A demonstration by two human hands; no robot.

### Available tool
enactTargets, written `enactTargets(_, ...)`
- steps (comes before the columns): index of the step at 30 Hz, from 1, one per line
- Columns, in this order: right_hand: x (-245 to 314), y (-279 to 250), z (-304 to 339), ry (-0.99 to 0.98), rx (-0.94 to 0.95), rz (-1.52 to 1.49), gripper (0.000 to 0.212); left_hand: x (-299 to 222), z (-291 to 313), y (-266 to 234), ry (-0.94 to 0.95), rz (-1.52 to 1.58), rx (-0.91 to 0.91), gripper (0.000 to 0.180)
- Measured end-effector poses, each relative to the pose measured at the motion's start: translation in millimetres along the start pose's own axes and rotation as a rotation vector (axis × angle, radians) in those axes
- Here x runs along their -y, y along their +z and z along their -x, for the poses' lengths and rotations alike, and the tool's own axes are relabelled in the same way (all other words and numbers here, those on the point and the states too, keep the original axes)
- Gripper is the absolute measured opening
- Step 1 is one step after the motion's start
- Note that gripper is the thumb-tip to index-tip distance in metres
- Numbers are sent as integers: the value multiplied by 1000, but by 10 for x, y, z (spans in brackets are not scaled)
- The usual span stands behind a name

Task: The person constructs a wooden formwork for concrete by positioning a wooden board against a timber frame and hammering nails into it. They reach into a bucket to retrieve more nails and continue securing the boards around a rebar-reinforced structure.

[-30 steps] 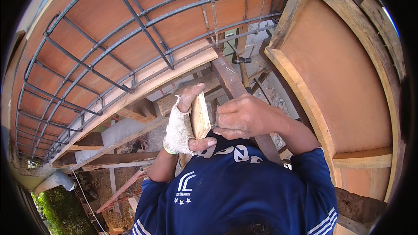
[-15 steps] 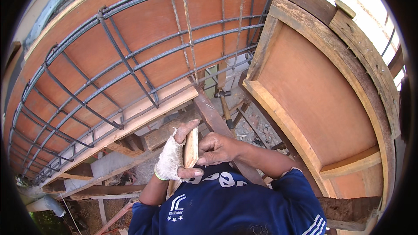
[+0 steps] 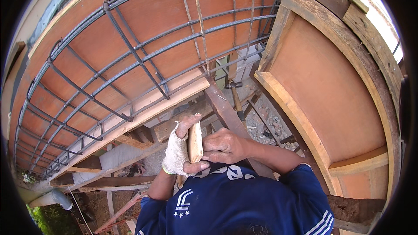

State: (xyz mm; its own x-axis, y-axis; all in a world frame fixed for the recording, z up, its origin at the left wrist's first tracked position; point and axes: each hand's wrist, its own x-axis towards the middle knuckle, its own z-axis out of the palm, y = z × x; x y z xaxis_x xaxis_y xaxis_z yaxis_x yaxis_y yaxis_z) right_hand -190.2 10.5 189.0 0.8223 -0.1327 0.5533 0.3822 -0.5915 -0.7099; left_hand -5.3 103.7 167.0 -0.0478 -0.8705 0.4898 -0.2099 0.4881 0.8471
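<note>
A white knitted glove with bare fingertips covers my left hand [image 3: 176,153], which grips a short strip of plywood [image 3: 195,142] in front of my chest. Its layered edge faces up, with the thumb at one end and fingers at the other. My right hand [image 3: 226,145] is bare, its fingers curled against the strip's right side. Whatever those fingers pinch, if anything, is hidden. Just beyond both hands runs a dark wooden beam [image 3: 227,112], on which a small nail [image 3: 222,97] seems to lie.
A rebar cage [image 3: 143,58] stands against an orange-brown plywood panel [image 3: 165,13] ahead and to the left. At right leans a wood-framed panel [image 3: 326,82]. A hammer [image 3: 235,95] rests beyond the beam, above rubble [image 3: 261,124]. A grey pipe [image 3: 56,198] shows at lower left.
The whole view has shifted slightly, so the surroundings sit farther right. My left hand still holds the plywood strip, and the right fingers stay curled beside it, slightly repositioned.
</note>
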Motion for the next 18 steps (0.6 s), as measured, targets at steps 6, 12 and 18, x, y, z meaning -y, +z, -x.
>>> enactTargets(6, 236, -250, -65, 227, 71, 6, 29, 50, -86, 34, -39, -3, 62, 106)
enactTargets(12, 188, -182, -85, 164, -65, 281, 20, 188, -207, 18, -92, 132, 25, 104)
enactTargets(18, 16, -289, -34, 430, -29, -276, 33, 216, -403, 87, -148, 191, -13, 120)
